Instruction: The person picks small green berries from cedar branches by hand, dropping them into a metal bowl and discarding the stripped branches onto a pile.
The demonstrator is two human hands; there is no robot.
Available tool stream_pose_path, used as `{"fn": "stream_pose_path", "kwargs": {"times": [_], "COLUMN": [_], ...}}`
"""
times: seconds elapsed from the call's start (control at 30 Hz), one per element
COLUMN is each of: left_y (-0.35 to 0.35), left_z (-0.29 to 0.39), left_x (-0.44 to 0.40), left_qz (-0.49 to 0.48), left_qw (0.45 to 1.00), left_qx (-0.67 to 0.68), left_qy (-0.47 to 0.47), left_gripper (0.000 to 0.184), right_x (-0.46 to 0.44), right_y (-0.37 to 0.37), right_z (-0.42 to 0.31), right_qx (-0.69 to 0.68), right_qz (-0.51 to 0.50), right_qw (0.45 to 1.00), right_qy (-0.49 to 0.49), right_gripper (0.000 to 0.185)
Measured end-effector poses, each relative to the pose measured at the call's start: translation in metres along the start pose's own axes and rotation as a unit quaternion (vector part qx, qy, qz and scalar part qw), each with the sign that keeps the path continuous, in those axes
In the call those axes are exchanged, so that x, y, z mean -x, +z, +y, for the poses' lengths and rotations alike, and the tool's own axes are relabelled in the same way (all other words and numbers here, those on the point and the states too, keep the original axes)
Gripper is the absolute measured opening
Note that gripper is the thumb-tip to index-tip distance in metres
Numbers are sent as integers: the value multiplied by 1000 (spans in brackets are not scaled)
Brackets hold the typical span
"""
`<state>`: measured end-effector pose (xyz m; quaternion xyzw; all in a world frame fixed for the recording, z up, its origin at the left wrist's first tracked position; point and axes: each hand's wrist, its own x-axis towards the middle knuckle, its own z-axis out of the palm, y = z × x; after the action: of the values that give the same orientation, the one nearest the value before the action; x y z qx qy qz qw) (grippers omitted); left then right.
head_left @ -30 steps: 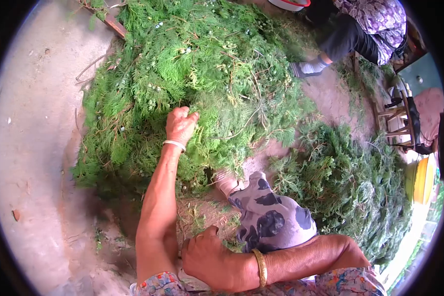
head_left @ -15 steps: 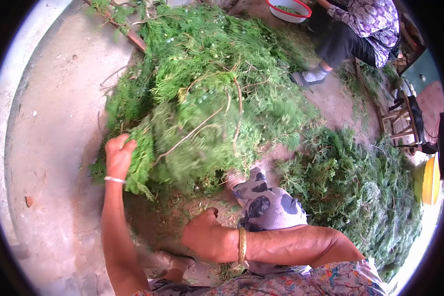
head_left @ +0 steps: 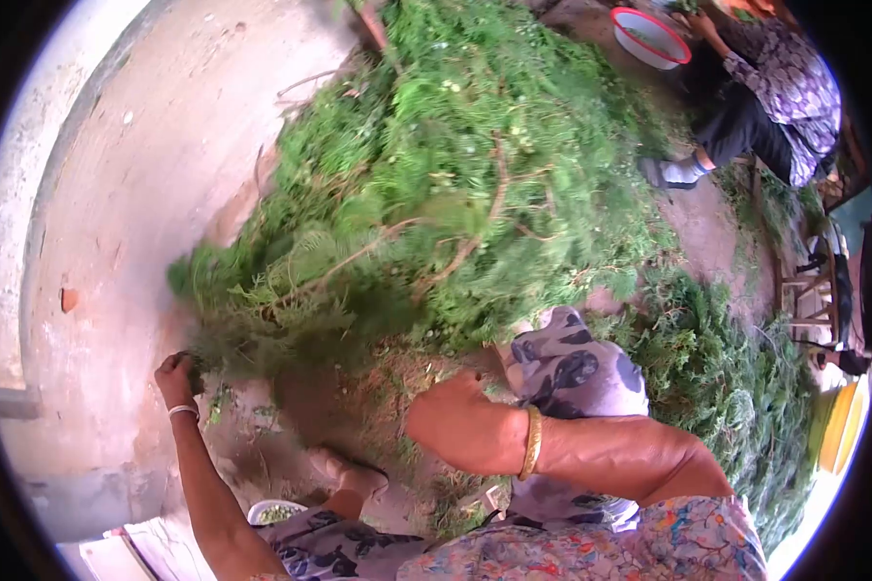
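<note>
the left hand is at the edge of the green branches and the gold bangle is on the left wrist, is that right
Not quite: the head view shows the gold bangle on the right wrist. The left hand is at the edge of the green branches.

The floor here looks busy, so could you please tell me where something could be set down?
The widest bare patch is pale floor left of the big pile, beyond the left hand. A smaller strip lies between that pile, the darker pile and the co-worker's foot. Both piles are crowded.
</note>
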<state>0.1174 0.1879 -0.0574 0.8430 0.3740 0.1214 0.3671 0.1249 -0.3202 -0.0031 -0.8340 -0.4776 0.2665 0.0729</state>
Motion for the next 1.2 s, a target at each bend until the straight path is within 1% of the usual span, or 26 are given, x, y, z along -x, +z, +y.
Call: {"fn": "stream_pose_path", "kwargs": {"times": [0.07, 0.13, 0.17, 0.2, 0.23, 0.27, 0.33, 0.4, 0.47, 0.53, 0.57, 0.6, 0.63, 0.67, 0.73, 0.77, 0.8, 0.83, 0.87, 0.9, 0.93, 1.0, 1.07, 1.1, 1.13, 1.2], "left_y": [5, 24, 41, 60, 76, 108, 162, 216, 267, 329, 361, 391, 411, 420, 434, 440, 443, 444, 433, 416, 401, 370, 329, 303, 274, 218], "left_z": [5, 9, -10, -3, 6, 53, 82, 115, 131, 126, 119, 113, 113, 122, 139, 142, 145, 144, 151, 162, 167, 168, 160, 160, 159, 139], "left_x": [46, 65, 61, 69, 76, 101, 125, 153, 172, 182, 183, 182, 185, 193, 207, 217, 219, 220, 223, 227, 225, 213, 192, 185, 179, 164], "left_qz": [-95, -186, -153, -109, -144, -179, -208, -299, -320, -313, -316, -294, -274, -278, -365, -276, -279, -373, -454, -467, -462, -417, -308, -293, -276, -208], "left_qw": [995, 979, 949, 854, 872, 886, 869, 881, 826, 831, 829, 851, 870, 867, 904, 914, 913, 908, 878, 859, 863, 880, 909, 913, 918, 878], "left_qx": [32, -71, -229, -369, -331, -291, -152, -106, -148, -132, -128, -82, -34, -31, -28, -36, -36, 50, 132, 207, 204, 183, 105, 75, 46, -33], "left_qy": [-19, -48, 155, 349, 332, 314, 423, 352, 439, 440, 444, 427, 409, 412, 223, 294, 296, 186, 70, 27, 28, 137, 262, 273, 282, 430], "left_gripper": [45, 56, 56, 56, 55, 54, 48, 41, 45, 47, 47, 50, 53, 53, 57, 45, 45, 38, 30, 17, 17, 15, 14, 14, 14, 14], "right_x": [-4, -11, -12, -14, -15, -15, -12, -10, -9, -9, -9, -7, -5, -3, 2, 5, 7, 8, 6, 5, 4, -3, -6, -7, -8, -8], "right_y": [-5, -5, -3, -1, 1, 4, 9, 2, -4, -5, -8, -6, -2, -1, -3, -3, -4, -4, -6, -7, -5, 4, 3, 1, 0, -3], "right_z": [-6, -11, -14, -19, -22, -23, -21, -19, -14, -12, -10, -7, -4, -2, 2, 4, 7, 8, 8, 6, 4, 1, 3, 5, 6, 7], "right_qx": [4, 42, 42, 48, 55, 53, 29, 33, 39, 26, 21, 21, 32, 42, 61, 69, 74, 73, 56, 40, 40, -1, -21, -45, -41, -54], "right_qz": [2, 64, 59, 57, 56, 54, 61, 54, 47, 24, 12, 12, 43, 74, 67, 78, 89, 90, 81, 74, 78, 146, 154, 155, 158, 137], "right_qw": [1000, 996, 996, 996, 996, 996, 996, 996, 997, 999, 1000, 1000, 999, 996, 995, 994, 993, 993, 995, 996, 996, 989, 988, 986, 985, 988], "right_qy": [-14, -55, -53, -48, -44, -43, -60, -55, -45, -15, -2, 5, 7, 9, 38, 31, 23, 25, 22, 17, 12, 29, -13, -48, -57, -48], "right_gripper": [15, 18, 18, 17, 17, 17, 15, 14, 13, 23, 23, 23, 18, 13, 13, 14, 16, 16, 15, 15, 15, 13, 13, 14, 14, 12]}}
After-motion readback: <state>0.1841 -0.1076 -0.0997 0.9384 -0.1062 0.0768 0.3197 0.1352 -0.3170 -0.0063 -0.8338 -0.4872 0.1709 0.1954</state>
